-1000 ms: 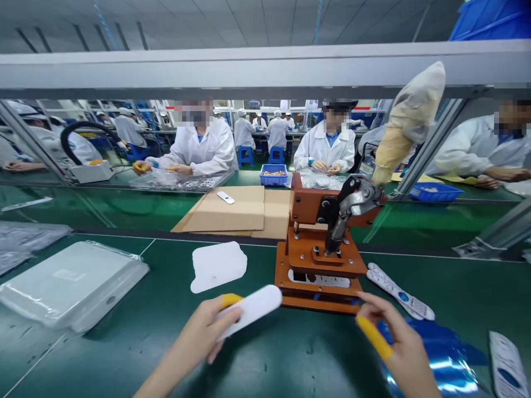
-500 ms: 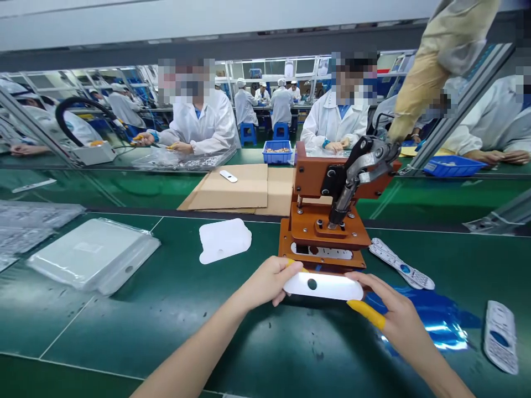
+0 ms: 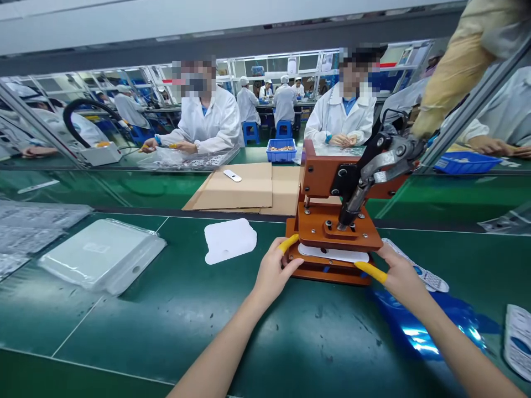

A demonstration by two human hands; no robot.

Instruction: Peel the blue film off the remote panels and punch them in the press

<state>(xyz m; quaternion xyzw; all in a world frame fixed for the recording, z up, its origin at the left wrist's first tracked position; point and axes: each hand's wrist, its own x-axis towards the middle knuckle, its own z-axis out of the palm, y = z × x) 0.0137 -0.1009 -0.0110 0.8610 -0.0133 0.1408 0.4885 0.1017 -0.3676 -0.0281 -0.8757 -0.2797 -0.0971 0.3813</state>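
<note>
An orange-brown hand press [image 3: 332, 232] stands on the green table [image 3: 166, 320] in front of me. A long white plastic part [image 3: 332, 254] lies in its slot under the press plate. My left hand [image 3: 271, 271], a yellow cot on its forefinger, pinches the part's left end against the press base. My right hand [image 3: 398, 273], also with a yellow cot, holds the right end. The press lever [image 3: 381, 160] leans up to the right, its wrapped handle [image 3: 460, 72] near the frame's top corner.
A white sheet [image 3: 230, 240] lies left of the press and a stack of clear bags [image 3: 102, 262] further left. Flat cardboard [image 3: 244, 190] lies behind. Blue film [image 3: 431, 326] and keypad strips [image 3: 518, 342] lie at the right. People in white coats work across the table.
My left hand brought the white part from the left to the press front. Both hands then took its ends and slid it into the slot under the plate.
</note>
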